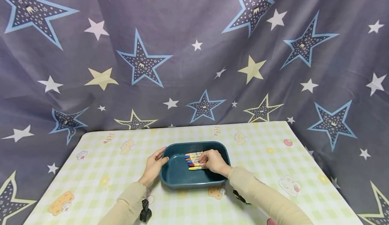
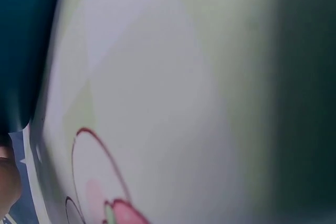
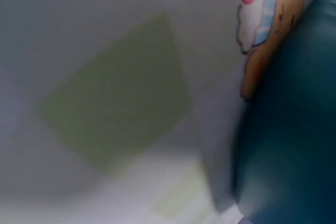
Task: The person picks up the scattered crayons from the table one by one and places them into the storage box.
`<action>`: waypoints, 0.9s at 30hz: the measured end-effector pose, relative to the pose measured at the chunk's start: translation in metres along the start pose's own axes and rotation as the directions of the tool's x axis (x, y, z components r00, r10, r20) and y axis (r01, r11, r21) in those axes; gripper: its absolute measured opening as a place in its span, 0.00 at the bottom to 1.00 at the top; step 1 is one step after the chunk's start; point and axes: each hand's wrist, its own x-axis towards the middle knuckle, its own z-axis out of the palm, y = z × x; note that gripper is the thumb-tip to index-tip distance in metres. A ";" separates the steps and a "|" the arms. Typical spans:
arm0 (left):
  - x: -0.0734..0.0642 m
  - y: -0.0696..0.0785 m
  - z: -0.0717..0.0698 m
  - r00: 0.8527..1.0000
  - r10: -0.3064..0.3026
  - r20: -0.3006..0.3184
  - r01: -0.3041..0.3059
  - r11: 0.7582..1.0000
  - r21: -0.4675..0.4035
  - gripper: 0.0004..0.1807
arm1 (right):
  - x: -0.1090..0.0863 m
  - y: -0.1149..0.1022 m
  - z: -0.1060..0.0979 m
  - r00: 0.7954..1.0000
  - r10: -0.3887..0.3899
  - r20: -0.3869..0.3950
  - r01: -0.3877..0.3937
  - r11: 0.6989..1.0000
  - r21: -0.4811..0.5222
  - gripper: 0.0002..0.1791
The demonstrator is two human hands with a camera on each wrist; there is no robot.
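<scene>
A dark teal rectangular tray (image 1: 194,185) stands on the table. My left hand (image 1: 154,166) holds its left end, thumb over the rim and fingers along the outer wall. Inside the tray, several crayons (image 1: 194,168) with printed wrappers and blue, orange, red and yellow tips lie side by side in a row. My right hand (image 1: 213,161) reaches over the right end of the tray and pinches at the crayons with curled fingers, hiding their right ends. In the left wrist view the tray wall (image 2: 23,51) shows at the left edge; in the right wrist view, the tray (image 3: 294,129) fills the right side.
A green-and-white checked tablecloth (image 1: 106,171) with cartoon prints covers the table. Behind and at the sides hangs a dark curtain (image 1: 188,66) with stars. A small black device (image 1: 145,211) sits below the left wrist, another dark one (image 1: 240,197) under the right sleeve.
</scene>
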 end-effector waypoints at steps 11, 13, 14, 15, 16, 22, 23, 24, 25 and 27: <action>0.001 0.001 0.002 1.000 0.000 0.012 0.000 1.000 -0.020 0.28 | -0.003 -0.003 -0.026 1.000 -0.024 0.012 0.024 0.998 0.061 0.11; 0.000 0.000 0.001 1.000 -0.010 0.010 0.010 1.000 -0.020 0.28 | -0.008 -0.003 -0.042 0.999 -0.044 -0.010 0.045 0.995 0.088 0.12; 0.000 -0.001 0.000 1.000 -0.013 0.011 0.013 1.000 -0.022 0.28 | -0.012 -0.002 -0.052 0.998 -0.054 -0.023 0.056 0.993 0.101 0.12; -0.001 -0.001 0.000 1.000 -0.016 0.012 0.016 1.000 -0.025 0.27 | -0.017 -0.001 -0.062 0.997 -0.062 -0.037 0.066 0.992 0.109 0.12; -0.001 -0.001 0.000 1.000 -0.016 0.011 0.016 0.999 -0.030 0.27 | -0.022 0.002 -0.072 0.996 -0.070 -0.055 0.075 0.992 0.098 0.12; -0.001 0.000 -0.001 1.000 -0.013 -0.010 0.012 1.000 -0.024 0.27 | -0.067 0.037 -0.118 0.999 -0.036 -0.041 0.038 0.998 0.043 0.11; -0.001 0.000 -0.001 1.000 -0.013 -0.011 0.012 1.000 -0.023 0.27 | -0.076 0.045 -0.122 0.999 -0.030 -0.022 0.031 0.999 0.030 0.11; -0.001 0.001 -0.001 1.000 -0.013 -0.010 0.013 1.000 -0.022 0.27 | -0.085 0.052 -0.125 1.000 -0.023 0.000 0.023 1.000 0.022 0.11; -0.001 0.001 -0.001 1.000 -0.011 -0.007 0.011 1.000 -0.023 0.27 | -0.094 0.060 -0.128 1.000 -0.015 0.016 0.015 1.000 0.014 0.12; -0.001 0.001 0.000 1.000 -0.008 0.002 0.008 1.000 -0.025 0.27 | -0.110 0.073 -0.130 1.000 0.005 0.030 -0.005 1.000 0.000 0.12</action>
